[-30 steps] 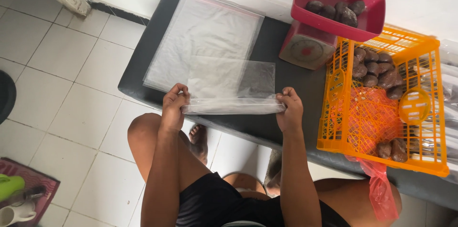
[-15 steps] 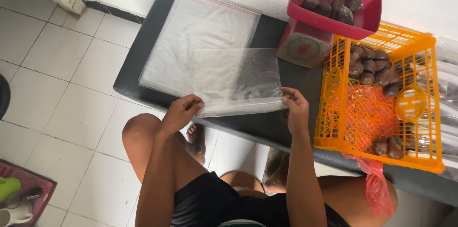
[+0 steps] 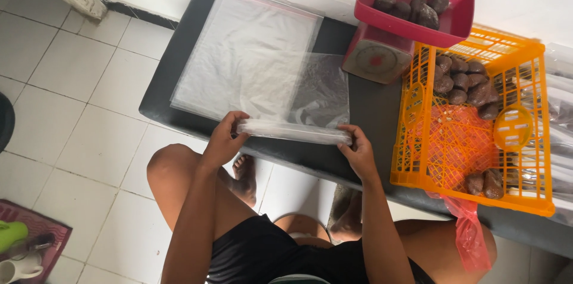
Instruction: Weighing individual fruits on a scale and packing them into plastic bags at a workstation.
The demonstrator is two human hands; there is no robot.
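White floor tiles surround a low black bench (image 3: 364, 111). Left hand (image 3: 224, 141) and right hand (image 3: 357, 148) pinch the clear plastic bag (image 3: 298, 102) mouth at its near edge; spreading it open seemingly follows.

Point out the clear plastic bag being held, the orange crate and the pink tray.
clear plastic bag (image 3: 319, 96), head view, its flat middle.
orange crate (image 3: 477, 199), head view, its near rim.
pink tray (image 3: 456, 12), head view, its right wall.

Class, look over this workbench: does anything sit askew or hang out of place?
A red plastic bag hangs off the bench edge from under the orange crate. The red tray sits tilted on the scale.
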